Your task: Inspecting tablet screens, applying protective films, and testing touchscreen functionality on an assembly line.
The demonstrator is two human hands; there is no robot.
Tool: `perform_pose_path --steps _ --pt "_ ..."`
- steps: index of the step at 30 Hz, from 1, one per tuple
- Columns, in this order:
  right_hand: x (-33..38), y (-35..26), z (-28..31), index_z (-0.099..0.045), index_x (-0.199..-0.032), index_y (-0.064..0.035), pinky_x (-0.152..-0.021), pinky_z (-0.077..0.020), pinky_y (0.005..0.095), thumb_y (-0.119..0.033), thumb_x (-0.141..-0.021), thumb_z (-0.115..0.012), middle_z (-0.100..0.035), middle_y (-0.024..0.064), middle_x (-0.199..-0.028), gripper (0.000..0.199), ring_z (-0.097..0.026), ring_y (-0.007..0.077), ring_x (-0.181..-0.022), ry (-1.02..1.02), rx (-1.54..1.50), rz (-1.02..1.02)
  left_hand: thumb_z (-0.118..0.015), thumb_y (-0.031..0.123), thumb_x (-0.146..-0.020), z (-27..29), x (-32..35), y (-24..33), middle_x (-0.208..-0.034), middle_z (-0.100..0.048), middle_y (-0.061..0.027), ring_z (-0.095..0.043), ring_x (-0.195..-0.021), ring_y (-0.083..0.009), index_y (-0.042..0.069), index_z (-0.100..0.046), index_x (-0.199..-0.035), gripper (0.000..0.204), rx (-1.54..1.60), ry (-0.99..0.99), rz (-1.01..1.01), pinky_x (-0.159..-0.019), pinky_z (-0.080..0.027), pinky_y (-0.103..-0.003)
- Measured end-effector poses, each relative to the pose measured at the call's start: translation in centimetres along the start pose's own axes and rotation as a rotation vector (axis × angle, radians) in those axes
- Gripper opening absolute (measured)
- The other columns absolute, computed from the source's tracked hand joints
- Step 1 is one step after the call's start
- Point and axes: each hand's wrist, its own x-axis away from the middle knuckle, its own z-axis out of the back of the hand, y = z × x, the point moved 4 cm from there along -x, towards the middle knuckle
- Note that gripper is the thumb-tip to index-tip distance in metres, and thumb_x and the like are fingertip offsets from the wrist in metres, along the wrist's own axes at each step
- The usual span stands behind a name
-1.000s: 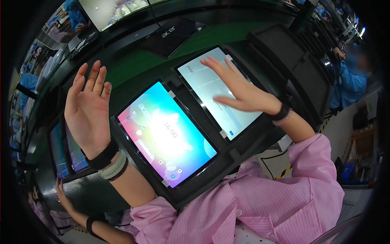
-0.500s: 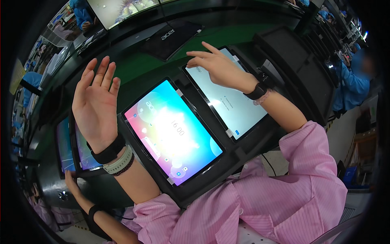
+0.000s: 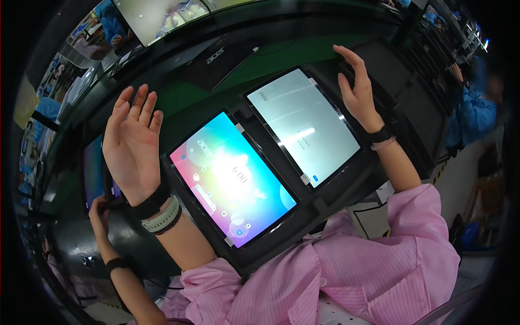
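Two lit tablets lie side by side in a black tray in front of me. The left tablet (image 3: 216,162) glows with a rainbow-coloured home screen. On the right tablet (image 3: 303,135) is a pale, mostly white screen with a small blue button. My left hand (image 3: 134,146) is raised palm up beside the left tablet, fingers apart, holding nothing. Past the right edge of the white-screened tablet, my right hand (image 3: 359,92) hovers with thumb and fingers spread and nothing in it. Neither hand touches a tablet.
A dark tablet (image 3: 211,62) lies at the back on the green mat (image 3: 260,67). Black trays (image 3: 401,86) are stacked at the right. A large monitor (image 3: 162,21) stands behind. At left, another person's hand (image 3: 98,214) touches a further tablet (image 3: 93,173). A person in blue (image 3: 471,114) sits far right.
My right hand has moved from above the white-screened tablet to its right side, uncovering the screen. My left hand has shifted slightly down and right. The other person's hand has moved up.
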Motion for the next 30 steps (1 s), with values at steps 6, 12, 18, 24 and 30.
perform_pose_path --steps 6,12,18,24,30 --pt "5.7 8.0 0.5 -0.032 -0.126 0.0024 -0.1 -0.0263 0.0337 -0.019 -0.087 -0.045 -0.036 0.0196 -0.129 0.046 -0.034 0.0306 -0.122 -0.287 -0.03 -0.419 -0.047 0.015 -0.084 -1.0 0.3 -0.3 -0.111 -0.049 -0.0143 -0.047 -0.105 -0.0227 0.001 -0.045 -0.111 0.031 -0.032 -0.021 0.001 -0.084 -0.039 -0.032" --pt "7.3 6.0 0.1 -0.019 -0.133 0.0023 -0.102 -0.0235 0.031 -0.033 -0.091 -0.036 -0.027 0.0229 -0.135 0.058 -0.029 0.0288 -0.126 -0.643 -0.157 -0.678 -0.044 0.018 -0.086 -0.1 2.8 0.3 -0.119 -0.044 -0.0129 -0.042 -0.112 -0.0228 0.001 -0.04 -0.116 0.035 -0.344 0.096 -0.084 -0.088 -0.037 -0.035" --pt "9.2 4.7 3.1 -0.016 -0.133 0.0058 -0.104 -0.019 0.0297 -0.029 -0.089 -0.041 -0.021 0.0231 -0.138 0.062 -0.022 0.0284 -0.129 -0.658 -0.234 -0.745 -0.049 0.01 -0.084 0.9 8.5 -1.5 -0.108 -0.05 -0.0068 -0.046 -0.106 -0.0168 0.003 -0.047 -0.11 0.027 -0.967 0.246 -0.08 -0.087 -0.035 -0.028" --pt "8.0 4.3 4.3 -0.021 -0.13 0.0101 -0.102 -0.024 0.0302 -0.033 -0.087 -0.045 -0.028 0.0276 -0.133 0.065 -0.03 0.032 -0.125 -0.815 -0.06 -0.688 -0.048 0.007 -0.084 4.7 15.9 -3.9 -0.122 -0.043 -0.0101 -0.04 -0.114 -0.0199 0.004 -0.039 -0.122 0.039 -1.094 0.376 0.145 -0.095 -0.031 -0.031" --pt "6.2 5.4 3.2 -0.031 -0.127 0.0065 -0.098 -0.0295 0.0313 -0.031 -0.088 -0.045 -0.037 0.0239 -0.128 0.056 -0.038 0.0305 -0.119 -0.795 -0.026 -0.644 -0.043 0.019 -0.089 5.1 18.5 -5.8 -0.131 -0.035 -0.0122 -0.036 -0.117 -0.02 0.01 -0.029 -0.132 0.046 -0.926 0.377 0.297 -0.097 -0.025 -0.032"
